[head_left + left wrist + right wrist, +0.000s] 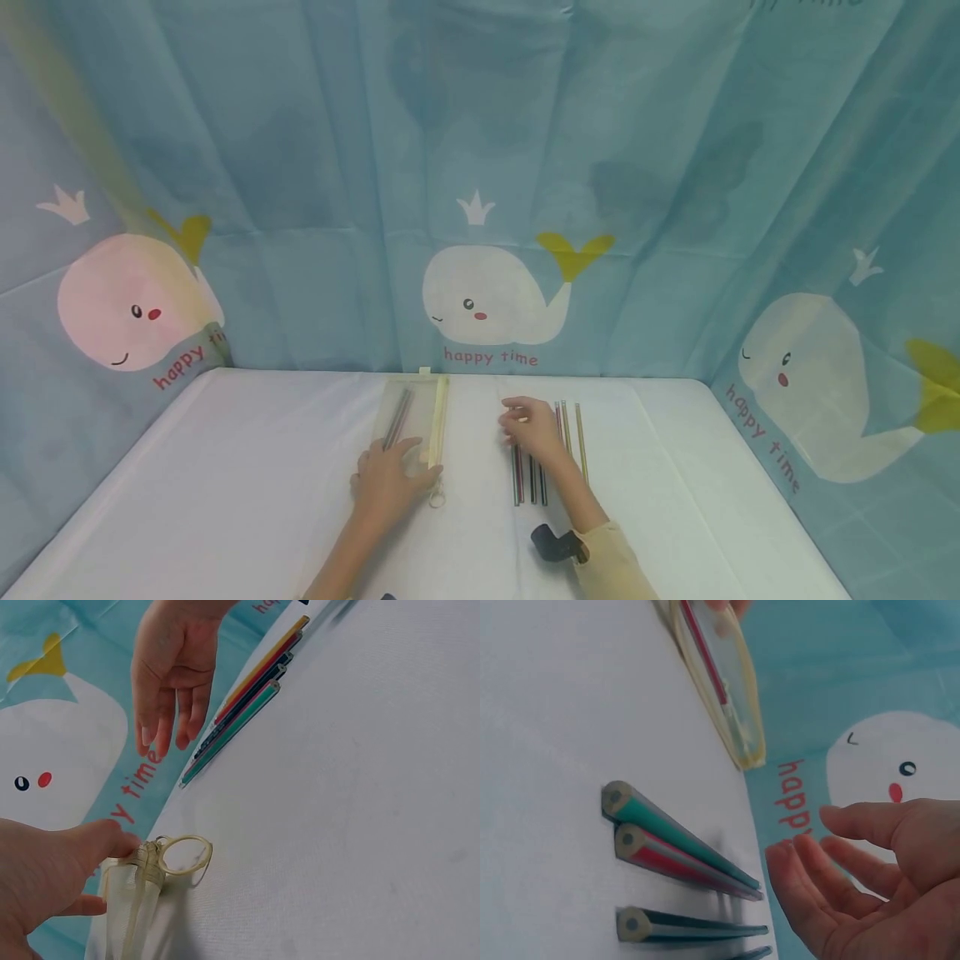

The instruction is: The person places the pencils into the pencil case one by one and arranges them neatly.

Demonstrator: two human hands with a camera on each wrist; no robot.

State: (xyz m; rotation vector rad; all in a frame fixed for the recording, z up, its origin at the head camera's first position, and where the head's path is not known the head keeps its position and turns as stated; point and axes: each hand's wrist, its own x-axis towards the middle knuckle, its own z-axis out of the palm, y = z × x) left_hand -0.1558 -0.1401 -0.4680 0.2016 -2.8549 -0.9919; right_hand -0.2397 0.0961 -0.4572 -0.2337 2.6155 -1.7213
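The see-through pouch (pixel 422 404) lies left of the table's middle, its far end reaching the back edge. Pencils (pixel 397 421) show inside it. The left hand (pixel 392 483) grips its near part, thumb at the zip side. A strip of white cloth separates it from the loose pencils (pixel 516 483), laid side by side to the right. Over these hangs the right hand (pixel 534 429), fingers loosely bent and holding nothing. The white table (pixel 187 508) spreads wide beyond both groups, up to the blue curtain (pixel 480 125). The left wrist view brings out the ring (pixel 186 855) on the zip end and a yellow pencil in the row; the right wrist view shows the pencils' blunt ends and the gap between right thumb and fingers.
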